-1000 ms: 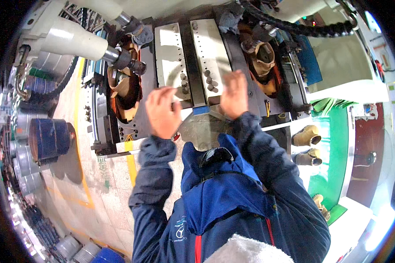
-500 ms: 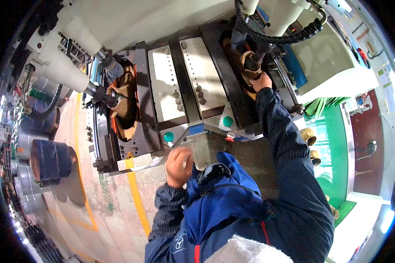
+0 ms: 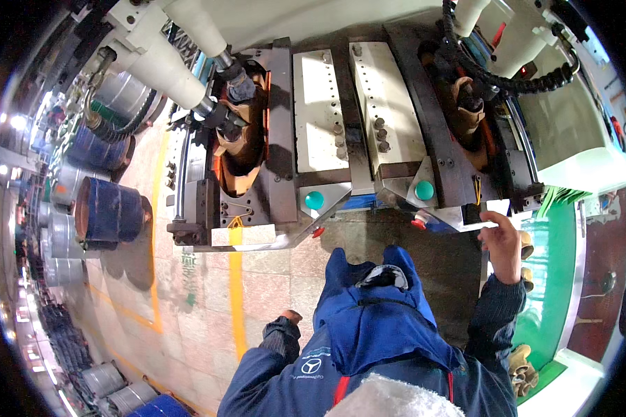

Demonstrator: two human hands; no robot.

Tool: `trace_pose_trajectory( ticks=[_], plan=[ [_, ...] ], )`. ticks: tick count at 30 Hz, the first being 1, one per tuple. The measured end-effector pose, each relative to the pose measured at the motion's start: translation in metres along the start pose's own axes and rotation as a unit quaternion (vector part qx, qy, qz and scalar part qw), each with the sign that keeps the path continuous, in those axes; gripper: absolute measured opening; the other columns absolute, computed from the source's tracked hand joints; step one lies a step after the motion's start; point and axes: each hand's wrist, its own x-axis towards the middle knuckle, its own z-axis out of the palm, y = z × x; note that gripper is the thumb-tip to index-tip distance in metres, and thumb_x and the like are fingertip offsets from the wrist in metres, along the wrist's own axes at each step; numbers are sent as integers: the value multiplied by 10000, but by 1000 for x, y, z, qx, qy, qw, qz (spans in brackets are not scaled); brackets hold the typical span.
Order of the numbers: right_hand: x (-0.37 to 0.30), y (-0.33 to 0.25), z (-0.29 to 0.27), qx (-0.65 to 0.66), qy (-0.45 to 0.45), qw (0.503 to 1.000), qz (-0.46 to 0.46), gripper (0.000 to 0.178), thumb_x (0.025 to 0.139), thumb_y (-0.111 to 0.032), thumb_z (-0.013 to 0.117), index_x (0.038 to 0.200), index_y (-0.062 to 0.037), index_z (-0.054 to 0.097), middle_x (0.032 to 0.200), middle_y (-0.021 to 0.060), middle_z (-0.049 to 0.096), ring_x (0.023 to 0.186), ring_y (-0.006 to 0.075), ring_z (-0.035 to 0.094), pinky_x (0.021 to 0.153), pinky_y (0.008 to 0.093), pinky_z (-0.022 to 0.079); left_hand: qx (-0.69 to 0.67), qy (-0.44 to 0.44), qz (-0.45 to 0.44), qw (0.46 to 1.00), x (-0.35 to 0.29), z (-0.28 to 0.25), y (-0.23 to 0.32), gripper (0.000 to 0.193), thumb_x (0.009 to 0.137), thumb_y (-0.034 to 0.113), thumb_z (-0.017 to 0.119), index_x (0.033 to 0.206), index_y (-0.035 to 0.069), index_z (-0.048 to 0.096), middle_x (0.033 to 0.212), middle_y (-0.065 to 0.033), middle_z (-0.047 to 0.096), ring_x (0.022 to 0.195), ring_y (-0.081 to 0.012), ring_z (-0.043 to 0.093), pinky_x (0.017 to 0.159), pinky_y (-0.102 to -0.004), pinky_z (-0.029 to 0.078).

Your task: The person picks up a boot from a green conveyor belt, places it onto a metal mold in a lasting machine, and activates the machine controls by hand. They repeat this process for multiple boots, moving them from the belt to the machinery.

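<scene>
R hand (image 3: 502, 243) up at the machine's front R corner, index finger poking out, others loosely bent; nothing seen in it, can't tell if fingertips touch the edge. L hand (image 3: 292, 317) low over floor (image 3: 202, 288), mostly in the cuff; can't tell if spread or closed.

Machine (image 3: 281, 125): one tan shoe (image 3: 231, 144) in the L slot, another tan shoe (image 3: 471, 124) in the R slot, both well apart from the hands. Btwn slots, 2 white plates (image 3: 314, 111) w/ bolts. Front has 2 green buttons (image 3: 314, 201) and red knobs (image 3: 318, 232).

Around: blue drum (image 3: 111, 210) + metal drums (image 3: 66, 233) at L, yellow line (image 3: 236, 299) on floor. At R, green bench (image 3: 546, 299) w/ tan shoes, green sheets (image 3: 562, 200) nr its far end.

In the way: white arms (image 3: 161, 73) and black hose (image 3: 515, 85) hang over the slots, so shoe tops are part hidden; R slot is dark. R hand & forearm cover part of the bench shoes (image 3: 527, 244). White fluffy thing (image 3: 396, 399) cut off at btm edge. Far L rim too blurred to make out.
</scene>
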Motion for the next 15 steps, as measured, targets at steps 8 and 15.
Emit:
trace_pose_trajectory(
  ticks=[8, 15],
  plan=[
    [-33, 34, -25, 37, 20, 998, 37, 276, 949, -85, 628, 1209, -8, 677, 978, 22, 702, 781, 90, 626, 663, 237, 511, -194, 236, -121, 945, 59, -111, -6, 252, 910, 283, 648, 987, 96, 798, 986, -155, 770, 946, -299, 746, 869, -426, 582],
    [-63, 58, -80, 83, -14, 996, 11, 329, 967, -26, 650, 1296, -22, 635, 1135, 45, 712, 924, 84, 620, 759, 255, 523, -536, 290, -81, 789, 78, -182, 45, 242, 873, 240, 713, 996, 37, 763, 853, -64, 747, 783, -165, 683, 728, -331, 543]
  ],
)
